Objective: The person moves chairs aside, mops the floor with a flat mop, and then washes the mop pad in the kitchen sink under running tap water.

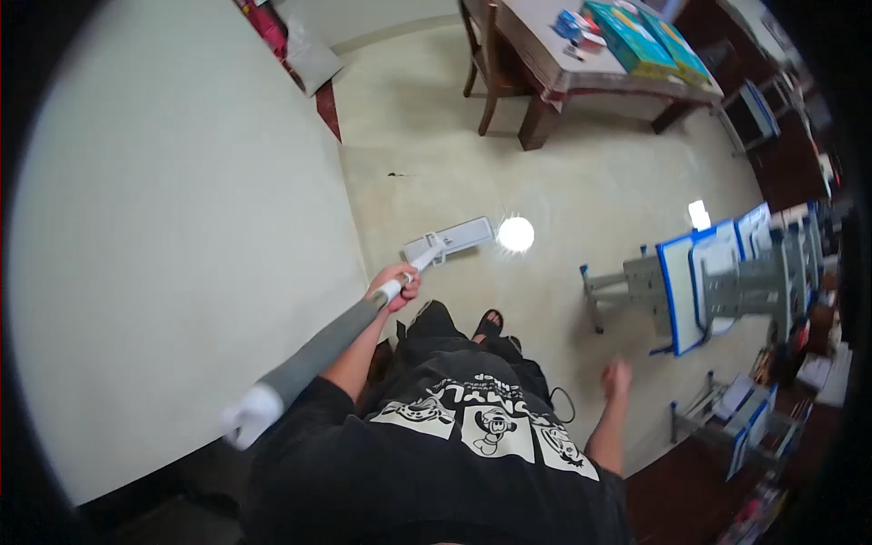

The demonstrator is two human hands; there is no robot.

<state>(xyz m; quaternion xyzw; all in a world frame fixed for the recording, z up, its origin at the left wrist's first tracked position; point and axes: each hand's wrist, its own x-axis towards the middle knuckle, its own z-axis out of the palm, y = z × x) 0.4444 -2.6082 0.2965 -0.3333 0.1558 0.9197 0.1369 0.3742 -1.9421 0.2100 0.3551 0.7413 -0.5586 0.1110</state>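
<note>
A flat mop runs diagonally from the lower left of the view towards the middle. Its thick grey handle (322,348) ends in a white cap near the wall. The rectangular white and grey mop head (465,236) lies on the floor in front of my feet. My left hand (396,287) is wrapped round the mop's pole, close above the head. Out to the side, my right hand (617,376) hangs over the floor with its fingers curled in, and nothing shows in it. It is slightly blurred.
A white wall panel (191,209) borders the left. Ahead stand a cloth-covered table (536,45) with boxes and a wooden chair (495,68). Blue-edged desks (677,291) lie to the right. A dark mark (397,174) and light reflections show on the glossy floor (436,195).
</note>
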